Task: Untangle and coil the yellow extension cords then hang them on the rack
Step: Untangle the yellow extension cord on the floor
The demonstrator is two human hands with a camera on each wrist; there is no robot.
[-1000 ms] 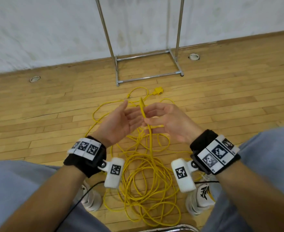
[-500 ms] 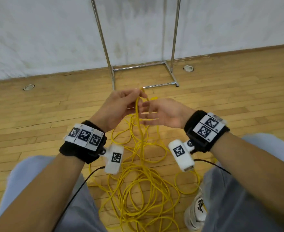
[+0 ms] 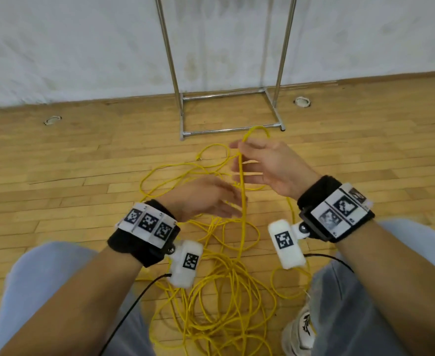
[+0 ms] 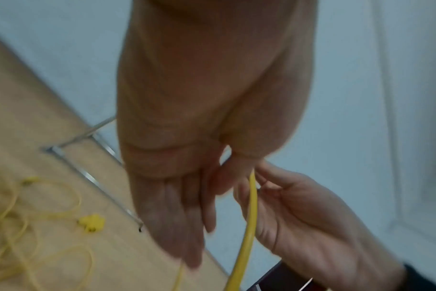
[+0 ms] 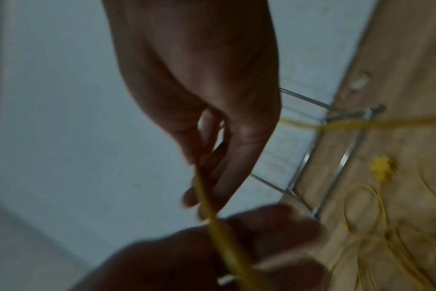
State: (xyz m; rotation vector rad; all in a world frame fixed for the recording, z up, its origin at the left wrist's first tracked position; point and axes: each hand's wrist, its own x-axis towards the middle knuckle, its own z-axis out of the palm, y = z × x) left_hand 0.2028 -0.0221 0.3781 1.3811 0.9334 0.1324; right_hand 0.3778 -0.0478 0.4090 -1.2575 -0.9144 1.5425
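Pinching the thin, limp yellow extension cord (image 3: 241,176) near its loop, right hand (image 3: 267,168) holds light slack; left hand (image 3: 203,199) open beside it—regrip lower.

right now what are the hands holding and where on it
The right hand pinches a raised strand of the yellow cord near its top bend; the left hand grips nothing.
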